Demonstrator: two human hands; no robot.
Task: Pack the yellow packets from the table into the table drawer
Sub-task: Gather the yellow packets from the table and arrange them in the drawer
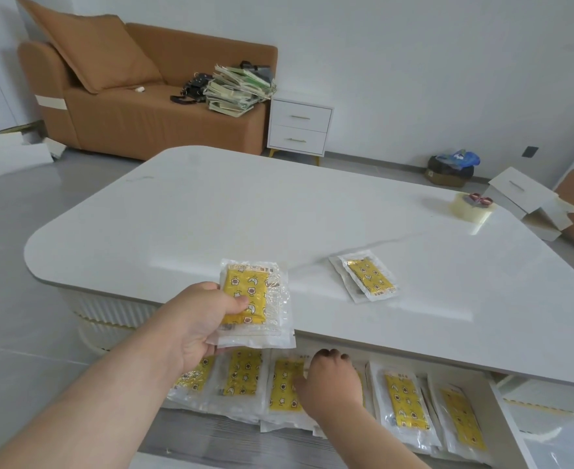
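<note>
filling looks well along: the drawer [211,438] already carries a row of yellow packets [404,401], and the right hand [333,384] rests on them, grip unclear. just above, the left hand [197,319] pinches a small stack [255,299] at the bench [279,211] edge; a last stack [367,279] lies beyond, to its right, untouched.

One white round-cornered table [279,214] had one open drawer [512,418]. At least eight yellow star-printed packets in clear plastic wrap showed. There was one held packet [245,296] in the left hand [194,319] and one small tabletop pile [367,277], possibly two packets. Five drawer packets [405,401] lay in plain sight, with a sixth partly under the right hand [333,380]. One roll of clear tape [471,209] was there. Behind were one tan fabric sofa [163,120], one tan cushion [99,49] and one white two-drawer nightstand [299,128].
</note>
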